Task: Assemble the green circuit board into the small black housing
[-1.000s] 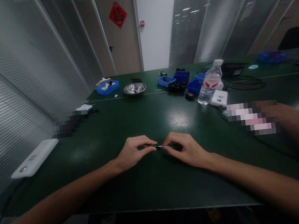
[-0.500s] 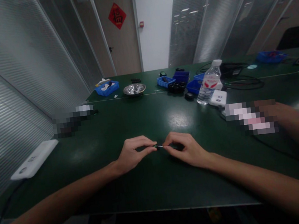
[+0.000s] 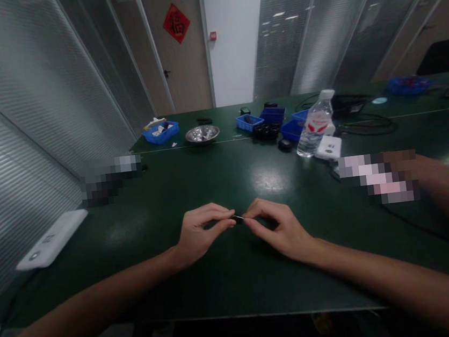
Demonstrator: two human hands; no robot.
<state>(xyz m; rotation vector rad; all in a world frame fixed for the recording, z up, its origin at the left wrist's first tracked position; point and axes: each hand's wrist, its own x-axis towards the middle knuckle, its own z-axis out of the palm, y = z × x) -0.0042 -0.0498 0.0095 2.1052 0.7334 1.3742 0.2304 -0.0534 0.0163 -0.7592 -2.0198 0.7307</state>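
Observation:
My left hand (image 3: 201, 231) and my right hand (image 3: 277, 223) face each other low over the green table (image 3: 206, 187), fingertips a short gap apart. Between them runs a thin silvery rod (image 3: 238, 217), too small to name more exactly. The thumb and index finger of my left hand pinch its darker left end. My right hand is closed in a pinch on the other end of the rod. Both thumbs and index fingers bend toward each other, and the remaining fingers are mostly hidden behind.
A metal bowl (image 3: 202, 135) and blue trays (image 3: 162, 133) stand far back. On the right are a water bottle (image 3: 315, 128), a white power bank (image 3: 328, 147) and another person's arm (image 3: 442, 173). A second white device (image 3: 52, 239) with a cable lies left.
The rod has tilted a little, its left end now higher, and the green bit at my left fingertips no longer shows. Both hands stay nearly in place.

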